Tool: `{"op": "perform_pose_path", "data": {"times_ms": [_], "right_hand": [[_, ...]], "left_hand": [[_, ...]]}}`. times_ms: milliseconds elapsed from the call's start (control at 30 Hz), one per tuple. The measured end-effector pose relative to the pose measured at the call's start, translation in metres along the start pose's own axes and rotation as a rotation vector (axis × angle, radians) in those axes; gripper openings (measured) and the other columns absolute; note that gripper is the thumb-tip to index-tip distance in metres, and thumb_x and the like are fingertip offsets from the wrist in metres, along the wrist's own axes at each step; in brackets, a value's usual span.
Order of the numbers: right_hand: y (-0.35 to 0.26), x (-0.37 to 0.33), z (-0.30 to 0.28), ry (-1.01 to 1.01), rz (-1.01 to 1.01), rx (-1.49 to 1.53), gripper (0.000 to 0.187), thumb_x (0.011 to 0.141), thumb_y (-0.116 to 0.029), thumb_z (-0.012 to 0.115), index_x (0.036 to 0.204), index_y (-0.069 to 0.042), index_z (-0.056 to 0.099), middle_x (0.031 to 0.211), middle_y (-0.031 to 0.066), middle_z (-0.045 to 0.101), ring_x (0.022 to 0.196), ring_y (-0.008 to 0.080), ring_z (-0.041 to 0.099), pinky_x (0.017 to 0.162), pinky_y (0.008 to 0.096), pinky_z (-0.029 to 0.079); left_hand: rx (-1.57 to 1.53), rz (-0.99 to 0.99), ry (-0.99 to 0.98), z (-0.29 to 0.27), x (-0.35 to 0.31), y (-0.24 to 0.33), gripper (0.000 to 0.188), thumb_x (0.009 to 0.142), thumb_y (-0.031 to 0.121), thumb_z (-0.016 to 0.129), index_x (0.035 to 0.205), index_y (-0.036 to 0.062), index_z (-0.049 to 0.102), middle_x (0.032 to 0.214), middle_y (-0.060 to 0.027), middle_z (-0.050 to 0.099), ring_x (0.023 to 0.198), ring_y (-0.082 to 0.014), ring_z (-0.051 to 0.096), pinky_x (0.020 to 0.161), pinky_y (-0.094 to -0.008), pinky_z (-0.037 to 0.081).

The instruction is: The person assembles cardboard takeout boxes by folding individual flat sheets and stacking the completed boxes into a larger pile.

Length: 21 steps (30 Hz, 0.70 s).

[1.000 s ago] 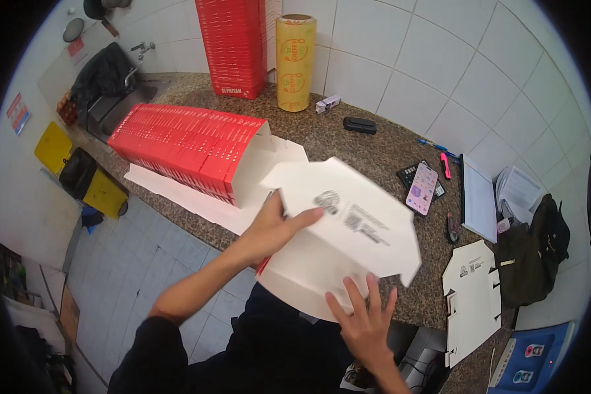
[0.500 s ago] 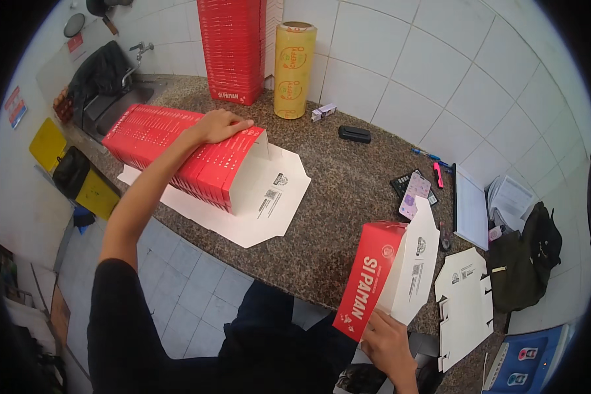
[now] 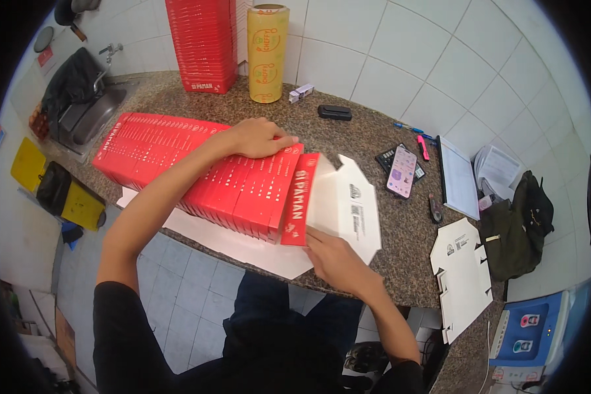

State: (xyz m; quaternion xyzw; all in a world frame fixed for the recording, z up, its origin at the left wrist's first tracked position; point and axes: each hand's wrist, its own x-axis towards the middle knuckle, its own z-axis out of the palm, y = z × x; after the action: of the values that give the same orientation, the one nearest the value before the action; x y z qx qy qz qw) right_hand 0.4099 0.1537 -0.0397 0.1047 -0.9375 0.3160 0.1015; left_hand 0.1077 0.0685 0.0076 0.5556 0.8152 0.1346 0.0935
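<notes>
Right hand [image 3: 338, 261] pinches open carton [image 3: 298, 207] at near edge, suitably: likely light, creasable. Left hand [image 3: 261, 138], atop carton row [image 3: 243, 200]: grip unclear.

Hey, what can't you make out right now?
All in the head view:
Left hand: palm, hidden by its own back.
Row of red boxes: part covered by the left forearm.
Tall red stack: top, cut off by the upper edge.
Phone: screen icons, too small to identify.

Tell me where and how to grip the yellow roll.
Probably around the middle of the yellow roll, from the front right: it's an upright cylinder, with the red stack on its left and tiled wall behind.
</notes>
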Motion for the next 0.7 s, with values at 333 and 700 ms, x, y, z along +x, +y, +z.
{"op": "perform_pose_path", "data": {"times_ms": [333,700], "right_hand": [[0.007,0.019,-0.002,0.020,0.049,0.112,0.033,0.090,0.002,0.058,0.123,0.002,0.061,0.125,0.0235,0.061,0.103,0.0452,0.062,0.089,0.0467,0.054],[0.003,0.032,0.014,0.019,0.024,0.198,0.031,0.087,0.007,0.058,0.117,0.003,0.061,0.119,0.0241,0.062,0.095,0.0445,0.065,0.081,0.0462,0.055]], "left_hand": [[-0.033,0.015,-0.064,0.001,0.003,0.007,0.063,0.100,0.060,0.038,0.105,0.0107,0.078,0.097,-0.0229,0.073,0.098,-0.0438,0.067,0.092,-0.0510,0.050],[0.024,0.016,-0.038,0.005,0.000,0.006,0.064,0.099,0.060,0.038,0.096,0.0109,0.080,0.091,-0.0254,0.072,0.090,-0.0445,0.069,0.086,-0.0527,0.053]]}}
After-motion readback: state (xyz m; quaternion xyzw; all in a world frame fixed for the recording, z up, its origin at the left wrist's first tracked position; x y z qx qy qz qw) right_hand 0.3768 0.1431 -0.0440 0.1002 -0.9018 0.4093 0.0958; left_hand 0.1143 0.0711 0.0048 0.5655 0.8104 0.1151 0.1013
